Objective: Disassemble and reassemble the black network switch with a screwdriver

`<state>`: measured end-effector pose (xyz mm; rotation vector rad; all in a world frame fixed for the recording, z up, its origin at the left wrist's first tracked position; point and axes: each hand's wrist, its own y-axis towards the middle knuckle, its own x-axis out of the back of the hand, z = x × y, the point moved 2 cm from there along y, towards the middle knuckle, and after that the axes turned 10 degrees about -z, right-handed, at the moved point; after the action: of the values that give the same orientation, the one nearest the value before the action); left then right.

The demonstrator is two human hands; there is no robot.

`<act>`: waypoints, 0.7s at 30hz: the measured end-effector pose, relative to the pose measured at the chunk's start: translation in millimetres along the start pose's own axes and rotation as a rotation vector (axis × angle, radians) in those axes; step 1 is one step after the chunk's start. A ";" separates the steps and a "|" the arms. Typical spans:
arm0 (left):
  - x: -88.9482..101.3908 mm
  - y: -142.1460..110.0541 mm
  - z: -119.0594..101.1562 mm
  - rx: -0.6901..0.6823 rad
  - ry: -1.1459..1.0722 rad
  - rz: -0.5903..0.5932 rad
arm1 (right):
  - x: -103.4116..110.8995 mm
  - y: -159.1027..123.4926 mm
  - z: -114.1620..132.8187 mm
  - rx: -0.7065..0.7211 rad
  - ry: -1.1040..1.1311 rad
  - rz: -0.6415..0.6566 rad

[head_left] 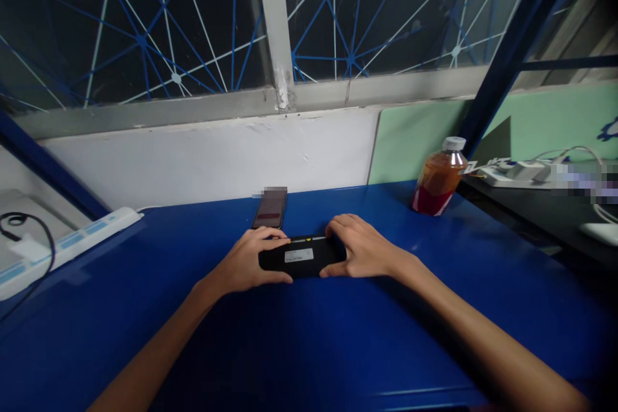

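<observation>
Between my two hands is a flat black box [302,265] with a white label on its upper face and small yellow marks along its far edge. My left hand [248,261] grips its left end, thumb on the near side and fingers on the far side. At the other end my right hand [360,248] is closed round it in the same way. Just beyond my left hand a dark smartphone [270,208] lies on the blue table [299,347]. What the box is exactly, I cannot tell.
A bottle [440,177] of orange-red drink with a white cap stands at the back right. On the left lies a white power strip [72,248] with a black cable. Another power strip [521,174] with cables sits on the dark surface at right. Behind the table rises a white wall [217,167].
</observation>
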<state>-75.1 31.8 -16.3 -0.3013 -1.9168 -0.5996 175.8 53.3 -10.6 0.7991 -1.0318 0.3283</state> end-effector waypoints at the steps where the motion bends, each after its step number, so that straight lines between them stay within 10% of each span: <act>1: -0.2 0.1 0.2 0.005 0.003 0.003 | -0.2 0.0 -0.1 0.008 -0.004 -0.005; 21: 12.8 -8.7 17.2 0.015 0.108 0.066 | -1.3 -0.7 -2.1 0.067 -0.009 -0.020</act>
<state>-97.9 32.9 -12.5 -0.3157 -1.8001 -0.5467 176.9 54.5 -12.6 0.8714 -1.0250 0.3442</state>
